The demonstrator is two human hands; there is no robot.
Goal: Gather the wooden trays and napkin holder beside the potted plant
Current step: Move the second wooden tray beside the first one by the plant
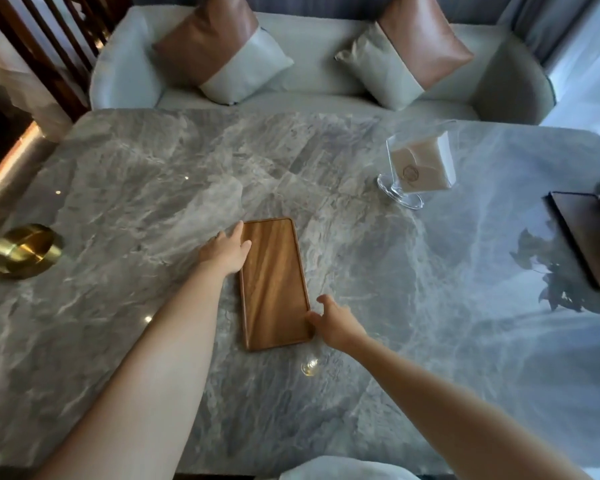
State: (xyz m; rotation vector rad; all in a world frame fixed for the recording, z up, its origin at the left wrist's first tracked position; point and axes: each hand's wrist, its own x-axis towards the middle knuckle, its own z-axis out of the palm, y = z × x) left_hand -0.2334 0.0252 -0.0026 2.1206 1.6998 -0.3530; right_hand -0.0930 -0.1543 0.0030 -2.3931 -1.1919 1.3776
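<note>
1. 1 wooden tray (274, 284) is seen flat at the middle of the marble table (125, 188), flanked by 2 bare hands.
2. The left hand (227, 252) is laid open against the tray's far left edge; the right hand (333, 323) is curled loosely at its near right corner, fingers spread, nothing yet gripped.
3. The napkin holder (418, 168) (clear, stocked with napkins) is left standing well apart, toward the far right.
4. Only a dark tray (582, 237) and leaf reflections are shown at the right edge, where the potted plant is judged to stand.
5. Gathering is judged barely begun: tray and holder remain to be carried over.
</note>
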